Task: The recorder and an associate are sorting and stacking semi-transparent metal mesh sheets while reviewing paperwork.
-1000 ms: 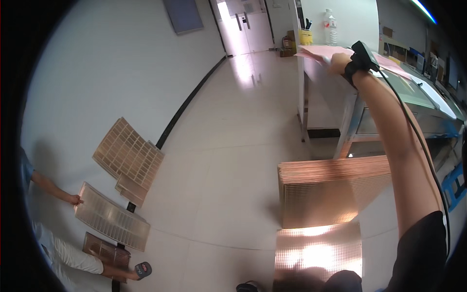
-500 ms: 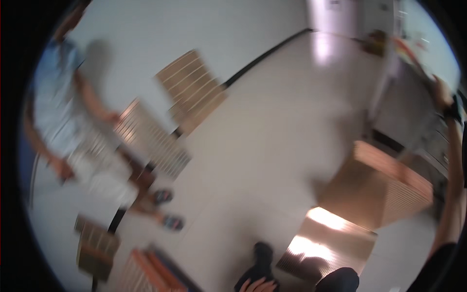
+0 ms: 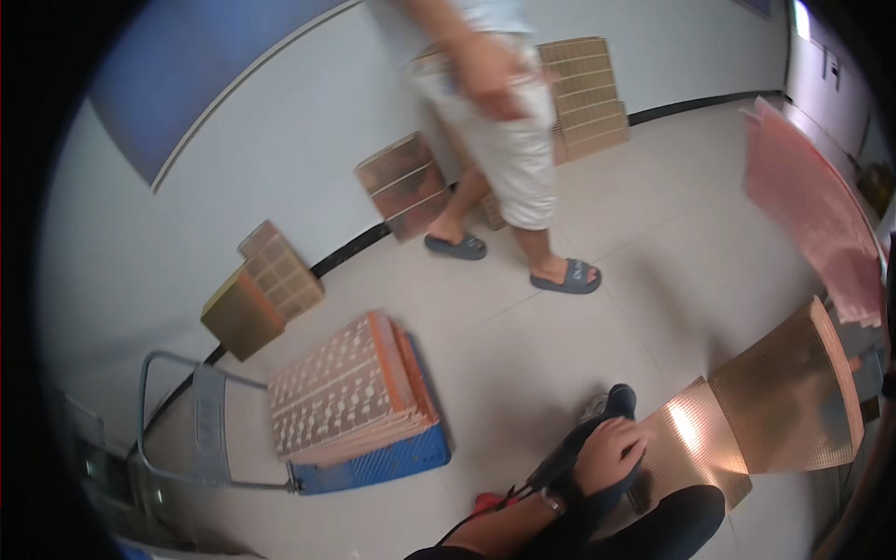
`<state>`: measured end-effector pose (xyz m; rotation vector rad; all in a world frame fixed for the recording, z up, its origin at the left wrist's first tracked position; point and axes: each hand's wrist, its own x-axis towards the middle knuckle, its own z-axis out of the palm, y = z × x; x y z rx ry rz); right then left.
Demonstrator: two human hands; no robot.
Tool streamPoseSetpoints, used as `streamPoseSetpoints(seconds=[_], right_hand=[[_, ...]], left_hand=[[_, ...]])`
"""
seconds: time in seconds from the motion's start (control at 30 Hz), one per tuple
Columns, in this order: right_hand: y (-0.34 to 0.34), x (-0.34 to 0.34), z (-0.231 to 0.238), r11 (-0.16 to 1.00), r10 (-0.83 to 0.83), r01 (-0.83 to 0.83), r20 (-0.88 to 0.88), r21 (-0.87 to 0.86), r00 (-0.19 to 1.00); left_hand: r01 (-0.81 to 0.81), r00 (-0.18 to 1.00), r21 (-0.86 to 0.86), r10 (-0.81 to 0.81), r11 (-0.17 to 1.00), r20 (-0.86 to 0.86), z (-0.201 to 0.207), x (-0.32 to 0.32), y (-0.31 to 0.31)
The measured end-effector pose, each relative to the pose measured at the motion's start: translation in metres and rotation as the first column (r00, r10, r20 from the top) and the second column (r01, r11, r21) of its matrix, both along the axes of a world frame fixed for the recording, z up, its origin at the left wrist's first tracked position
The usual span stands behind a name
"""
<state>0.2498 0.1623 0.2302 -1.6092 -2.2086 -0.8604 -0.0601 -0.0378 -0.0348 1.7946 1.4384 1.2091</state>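
My left hand (image 3: 611, 455) lies on my bent left knee, fingers stretched and resting loosely, holding nothing. A metal watch (image 3: 553, 501) is on that wrist. My right forearm (image 3: 861, 495) runs up the right rim; its hand is outside the picture. A translucent pink sheet (image 3: 810, 201) stands out, curved, at the upper right; what holds it cannot be seen. Below it is a stack of copper-coloured ribbed panels (image 3: 784, 392), bending down to a shiny panel (image 3: 693, 431) beside my right knee.
A blue platform trolley (image 3: 373, 464) carries a stack of patterned panels (image 3: 336, 385). Another person (image 3: 509, 121) in white shorts and grey slides walks before the wall. Panels (image 3: 583, 93), brown panels (image 3: 404, 185) and a box-like stack (image 3: 245, 313) lean there.
My view has swung left, bringing the trolley into sight. The pink sheet has come up at the right, and my right hand has left the picture. The other person appears nearer.
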Motion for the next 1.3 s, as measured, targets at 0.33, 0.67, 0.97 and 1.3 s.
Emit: streamPoseSetpoints(seconds=[0.33,0.67,0.97,1.3], right_hand=[[-0.112,-0.125,-0.062,0.930,0.348,-0.364,-0.434,0.051,0.831],[-0.076,-0.148,-0.042,0.948,0.317,-0.298,-0.285,0.107,0.905],[-0.016,-0.197,-0.026,0.887,0.436,-0.438,-0.571,0.144,0.696],[-0.112,-0.125,-0.221,0.783,0.100,-0.436,-0.603,-0.443,0.792]], left_hand=[[0.484,0.289,0.150,-0.319,0.862,0.902,0.082,-0.007,0.057],[0.546,0.463,0.040,-0.342,0.837,0.818,0.105,0.008,0.072],[0.468,0.561,-0.193,-0.121,0.862,0.819,-0.002,-0.024,-0.011],[0.228,0.579,-0.218,0.048,0.949,0.814,-0.037,-0.058,-0.034]])
